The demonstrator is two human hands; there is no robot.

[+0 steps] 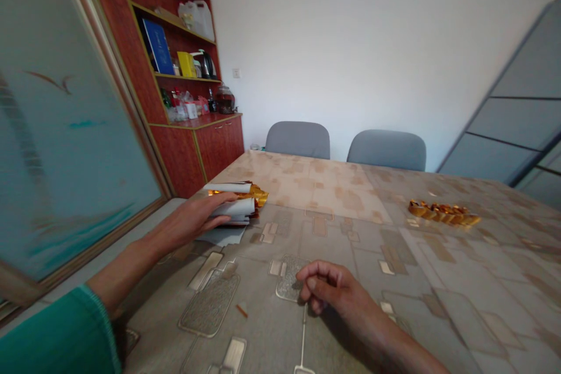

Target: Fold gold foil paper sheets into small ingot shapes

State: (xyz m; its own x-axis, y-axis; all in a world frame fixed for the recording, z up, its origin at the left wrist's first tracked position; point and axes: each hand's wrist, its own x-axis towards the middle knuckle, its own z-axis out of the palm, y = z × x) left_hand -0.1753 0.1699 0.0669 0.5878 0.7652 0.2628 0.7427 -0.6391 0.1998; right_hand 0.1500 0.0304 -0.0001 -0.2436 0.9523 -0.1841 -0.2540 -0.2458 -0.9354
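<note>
Gathering sheets, I judge: my left hand (205, 210) straddles the white-and-gold papers (240, 207) at the tabletop's (267, 333) left; can't tell if it's gripping. Next calls for parting them cleanly. Right hand (329, 286), mid, fingers curled narrow, nothing visible inside. Gold strip (442, 214) sits right.

We see paper sheets (236, 208) with matt white backs and shiny gold foil faces. The gold strip (442, 214) gleams like foil too. Our tablecloth (372, 245) looks like smooth, faintly glossy plastic; the cabinet (219, 143), polished wood; the sleeve (56, 333), matt cloth.
</note>
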